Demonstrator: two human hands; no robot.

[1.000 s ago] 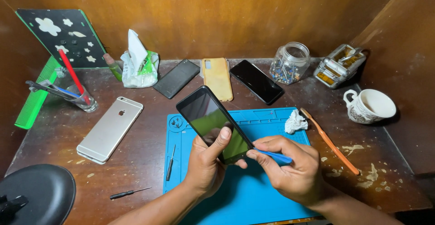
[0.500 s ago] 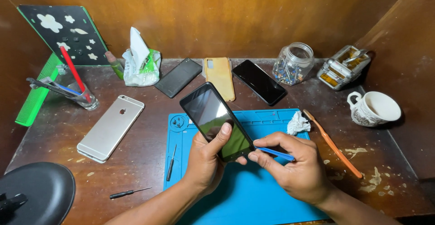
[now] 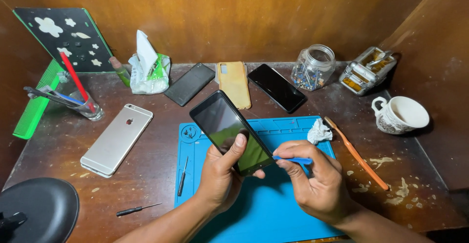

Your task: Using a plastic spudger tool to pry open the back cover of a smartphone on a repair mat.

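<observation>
Glossy black glass on the phone (image 3: 230, 133), catching a green reflection. The pry tool (image 3: 293, 160) is smooth blue plastic. Beneath lies a matt blue rubbery mat (image 3: 273, 213). The tabletop (image 3: 146, 169) is dark worn wood, scuffed and paint-flecked. The silver phone (image 3: 116, 139) shows brushed metal; the jar (image 3: 312, 68) is clear glass.

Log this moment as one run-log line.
left hand: holds black smartphone, screen up | right hand: blue pry tool at phone's edge | under: blue repair mat
</observation>
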